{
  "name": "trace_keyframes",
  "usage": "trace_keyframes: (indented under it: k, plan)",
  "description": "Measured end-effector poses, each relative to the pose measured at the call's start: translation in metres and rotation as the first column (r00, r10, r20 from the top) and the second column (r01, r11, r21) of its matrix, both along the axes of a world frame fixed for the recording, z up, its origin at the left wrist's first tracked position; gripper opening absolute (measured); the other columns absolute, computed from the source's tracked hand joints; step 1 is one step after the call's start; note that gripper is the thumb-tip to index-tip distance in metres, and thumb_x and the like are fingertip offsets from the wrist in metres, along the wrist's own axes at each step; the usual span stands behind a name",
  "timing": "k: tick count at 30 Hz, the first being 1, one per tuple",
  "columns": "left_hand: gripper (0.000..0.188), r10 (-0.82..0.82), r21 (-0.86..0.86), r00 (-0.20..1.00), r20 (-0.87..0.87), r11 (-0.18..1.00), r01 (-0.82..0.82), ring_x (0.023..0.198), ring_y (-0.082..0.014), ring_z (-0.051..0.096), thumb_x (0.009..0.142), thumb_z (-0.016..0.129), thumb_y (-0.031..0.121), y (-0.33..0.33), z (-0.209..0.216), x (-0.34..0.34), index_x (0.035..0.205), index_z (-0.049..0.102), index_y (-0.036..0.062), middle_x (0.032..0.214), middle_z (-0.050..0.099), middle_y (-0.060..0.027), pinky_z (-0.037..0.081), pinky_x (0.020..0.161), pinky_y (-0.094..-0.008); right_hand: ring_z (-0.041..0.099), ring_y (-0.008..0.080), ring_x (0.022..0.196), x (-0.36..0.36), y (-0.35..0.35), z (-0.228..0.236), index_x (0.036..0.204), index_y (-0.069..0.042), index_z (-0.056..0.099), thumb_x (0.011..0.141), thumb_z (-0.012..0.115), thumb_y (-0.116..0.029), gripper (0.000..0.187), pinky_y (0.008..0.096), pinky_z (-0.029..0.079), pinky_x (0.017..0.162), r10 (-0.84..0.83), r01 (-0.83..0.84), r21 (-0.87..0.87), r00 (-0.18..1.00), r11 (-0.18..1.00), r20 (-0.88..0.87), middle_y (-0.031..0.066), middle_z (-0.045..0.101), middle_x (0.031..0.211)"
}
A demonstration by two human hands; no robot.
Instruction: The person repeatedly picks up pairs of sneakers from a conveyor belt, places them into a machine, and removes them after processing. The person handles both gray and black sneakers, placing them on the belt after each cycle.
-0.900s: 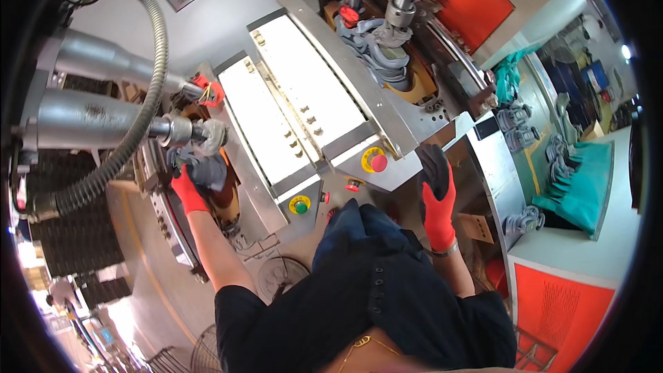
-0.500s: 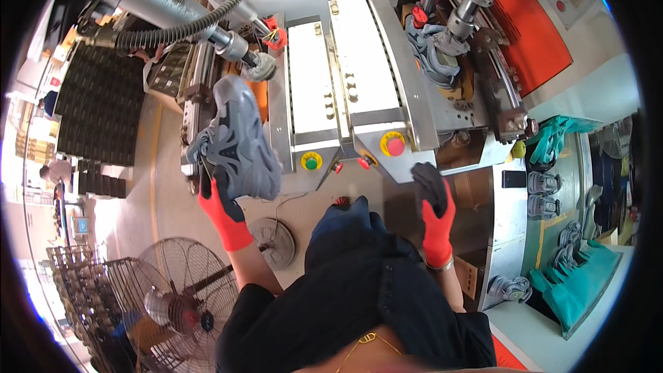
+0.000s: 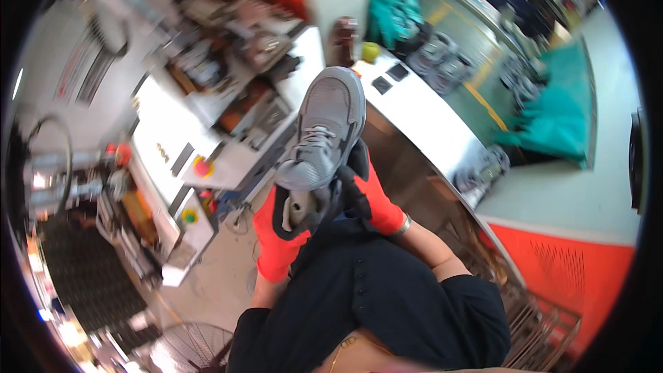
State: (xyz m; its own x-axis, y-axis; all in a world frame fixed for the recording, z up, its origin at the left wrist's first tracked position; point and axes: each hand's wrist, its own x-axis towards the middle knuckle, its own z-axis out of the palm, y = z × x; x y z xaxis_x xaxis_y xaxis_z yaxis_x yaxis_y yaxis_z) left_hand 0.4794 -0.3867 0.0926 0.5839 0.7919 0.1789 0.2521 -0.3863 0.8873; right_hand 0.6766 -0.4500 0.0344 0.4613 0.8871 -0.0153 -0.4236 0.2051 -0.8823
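Note:
A grey sneaker (image 3: 330, 114) with a lighter sole edge is held up in front of my chest, its toe pointing away and its laces facing up. My left hand (image 3: 282, 231), in a red glove with black palm and fingers, is closed around the heel end at the shoe's opening. On the shoe's right side, near the heel, my right hand (image 3: 369, 197) in a matching glove grips it. Parts of the fingers of both hands are hidden behind the shoe.
To the left stands a blurred machine with bright white panels (image 3: 155, 128), a red button (image 3: 202, 167) and a green button (image 3: 189, 216). A white table (image 3: 421, 121) lies at right, with more grey sneakers (image 3: 442, 62) and teal cloth (image 3: 552, 110) beyond. A fan (image 3: 190, 347) is at lower left.
My view has turned to the right. The sneaker has moved from beside the machine to before my chest, and my right hand, open and apart from it before, now holds it too.

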Motion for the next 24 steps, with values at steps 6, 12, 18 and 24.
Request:
trace_keyframes:
  k: [6,12,18,24]
  plan:
    - [0.063,-0.272,-0.232,0.904,0.331,0.905,0.357,0.135,-0.0315,0.058,0.101,0.065,0.021,0.011,-0.078,0.198,0.156,0.043,-0.0001,0.143,0.063,-0.0167,0.04,0.117,-0.0406,0.043,0.0235,0.146,0.117,-0.075,-0.05,0.162,-0.001,0.031,0.096,0.074,-0.026,0.082,0.0392,0.032,0.123,-0.396,0.397,0.01,0.916,0.918,-0.062,0.0132,0.045,0.158]
    - [0.047,-0.577,-0.607,0.608,0.545,0.229,0.761,0.119,-0.0215,0.065,0.108,0.057,0.022,0.031,-0.18,0.346,0.15,0.05,0.0031,0.137,0.065,-0.0103,0.053,0.103,-0.0359,0.047,0.0233,0.143,0.206,-0.11,-0.032,0.16,-0.001,0.037,0.1,0.07,-0.031,0.075,0.0377,0.036,0.12,-0.528,0.53,-0.105,0.848,0.841,0.05,0.0122,0.048,0.158]
    - [0.056,-0.448,-0.744,0.692,0.567,0.083,0.663,0.131,-0.0215,0.059,0.107,0.062,0.025,0.021,-0.178,0.493,0.156,0.043,0.0045,0.148,0.058,-0.0087,0.048,0.111,-0.038,0.053,0.0199,0.132,0.302,-0.121,-0.016,0.153,0.0,0.047,0.097,0.067,-0.017,0.062,0.036,0.045,0.11,-0.63,0.596,-0.321,0.777,0.736,-0.001,0.01,0.059,0.141]
    - [0.064,-0.576,-0.812,0.755,0.313,0.25,0.528,0.104,-0.0087,0.059,0.099,0.072,0.01,0.024,-0.201,0.613,0.156,0.044,0.003,0.137,0.06,-0.0032,0.05,0.085,-0.0223,0.052,0.0207,0.133,0.391,-0.113,-0.1,0.157,0.001,0.04,0.086,0.072,-0.014,0.08,0.0353,0.042,0.113,-0.811,0.789,-0.432,0.554,0.437,0.191,0.0118,0.056,0.144]
